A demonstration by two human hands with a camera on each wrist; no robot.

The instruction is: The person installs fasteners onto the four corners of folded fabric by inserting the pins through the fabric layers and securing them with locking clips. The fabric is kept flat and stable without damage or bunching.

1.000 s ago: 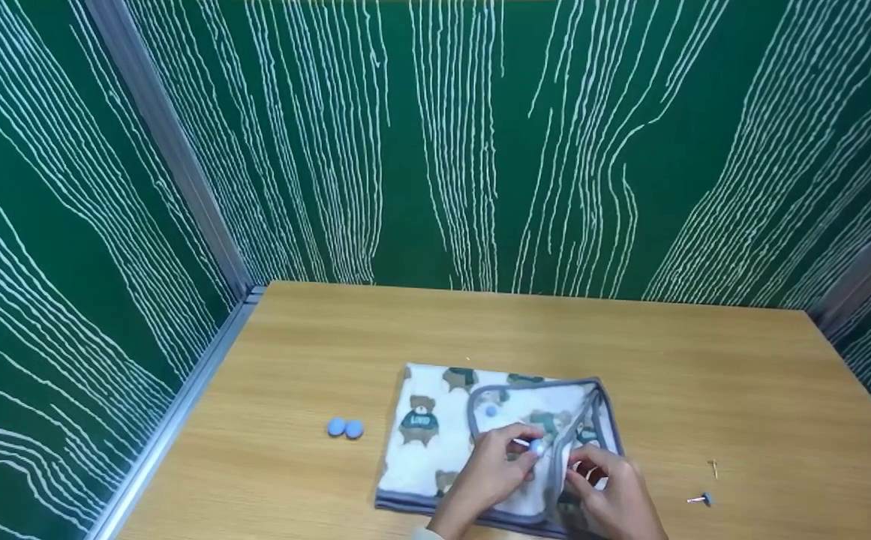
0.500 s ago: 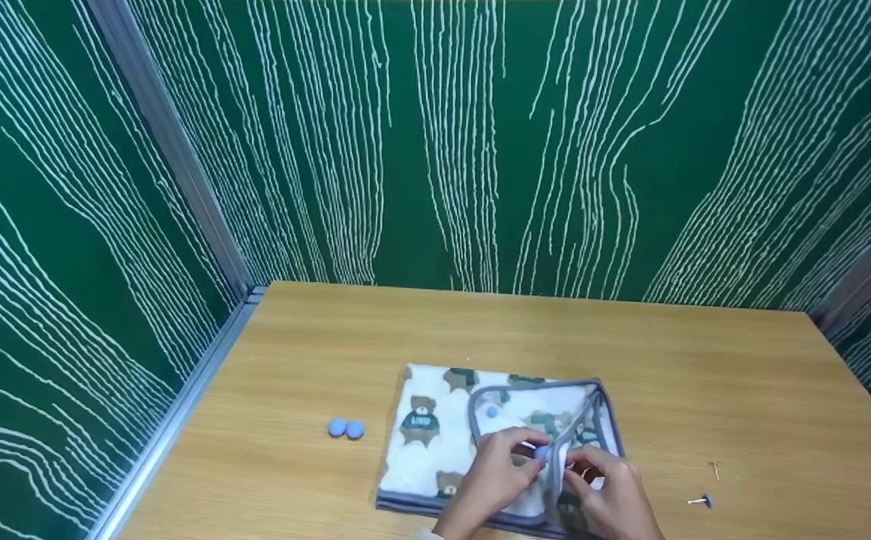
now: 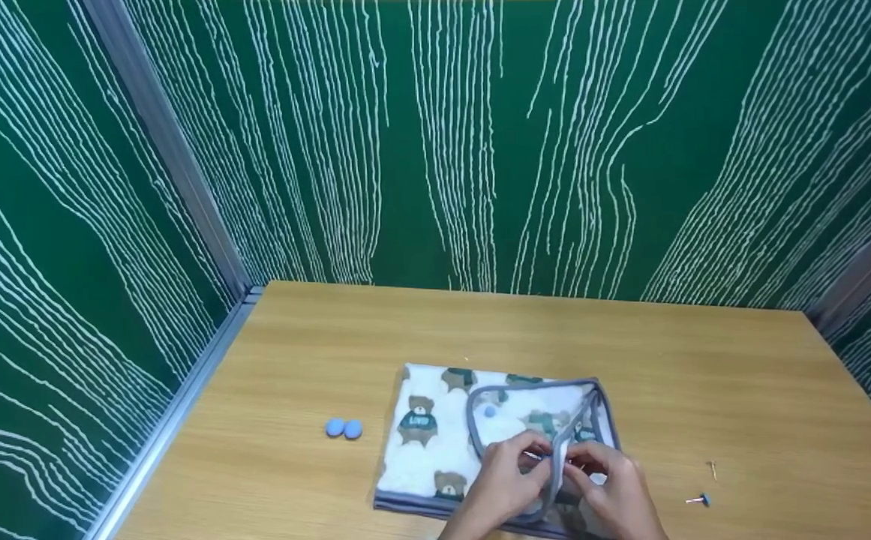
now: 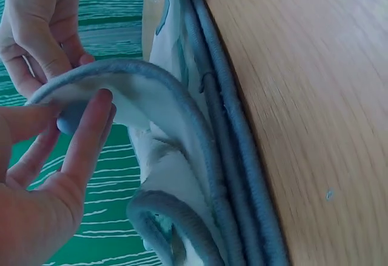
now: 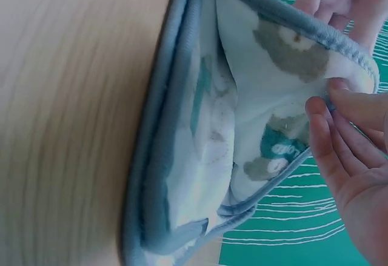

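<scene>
We see the left hand [image 3: 506, 480] with its thumb and fingers clamped on a round blue cap [image 4: 71, 117], held against the inner face of the raised flap [image 5: 260, 66] of a folded bear-print blanket [image 3: 424, 463] on the bench [image 3: 307, 352]. On the flap's other side, the right hand [image 3: 619, 487] has thumb and fingertip pinched together at the cloth, with a small dark-blue piece [image 5: 330, 104] between them; we cannot tell its full shape. Compared with a second ago, when the head view shows the cap between the left fingers, short of the flap's edge, we now find those fingers right up against the cloth, hiding the cap from above. The two blue discs [image 3: 344, 429] left of the blanket, the blue dot [image 3: 489, 412] on the flap, and the gold pin [image 3: 713, 470] and blue-headed pin [image 3: 701, 499] at right keep their places.
</scene>
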